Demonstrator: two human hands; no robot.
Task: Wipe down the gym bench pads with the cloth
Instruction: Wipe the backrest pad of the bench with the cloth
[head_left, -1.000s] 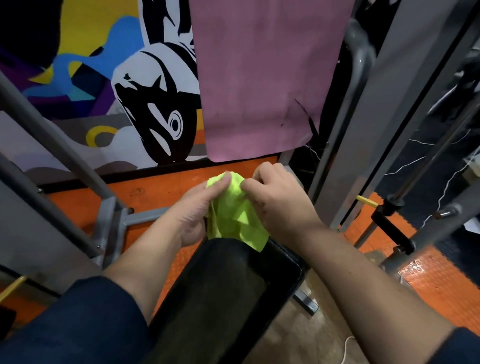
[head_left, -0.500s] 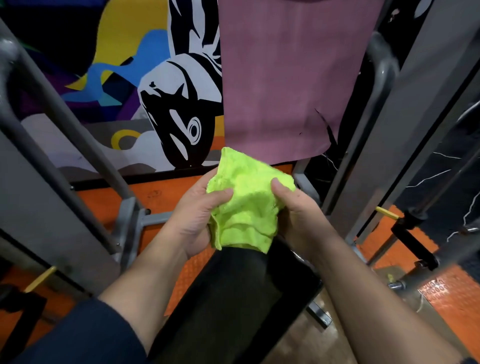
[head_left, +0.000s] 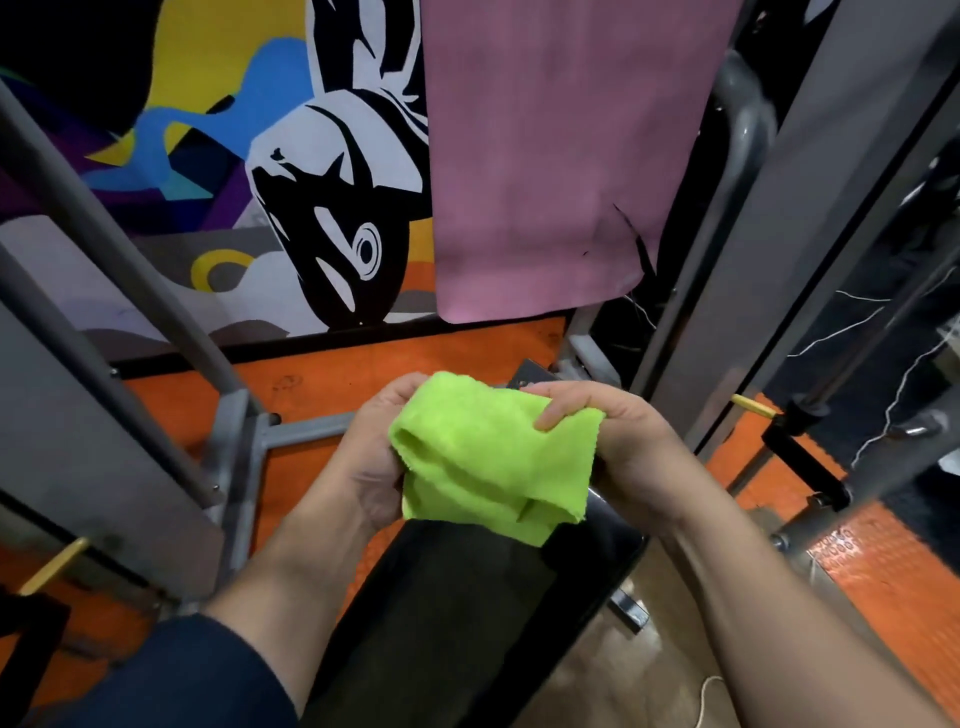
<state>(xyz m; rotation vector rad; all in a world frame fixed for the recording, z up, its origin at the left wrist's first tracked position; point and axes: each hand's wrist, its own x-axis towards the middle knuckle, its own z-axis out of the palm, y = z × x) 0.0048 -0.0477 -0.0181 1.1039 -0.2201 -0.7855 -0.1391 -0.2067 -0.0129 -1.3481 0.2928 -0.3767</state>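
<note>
Right now both hands are holding the green cloth (head_left: 493, 462) up off the black bench pad (head_left: 457, 608), which is lying directly below and nearer than them. The left hand (head_left: 374, 462) is gripping the bunched left side while the right hand (head_left: 623, 447) is pinching the right edge. That pad's long axis is running from the near left toward the far right, so the cloth probably needs lowering straight down; both hands are sitting about equally close.

Lime-green cloth (head_left: 493, 462), black bench pad (head_left: 441, 613)
</note>
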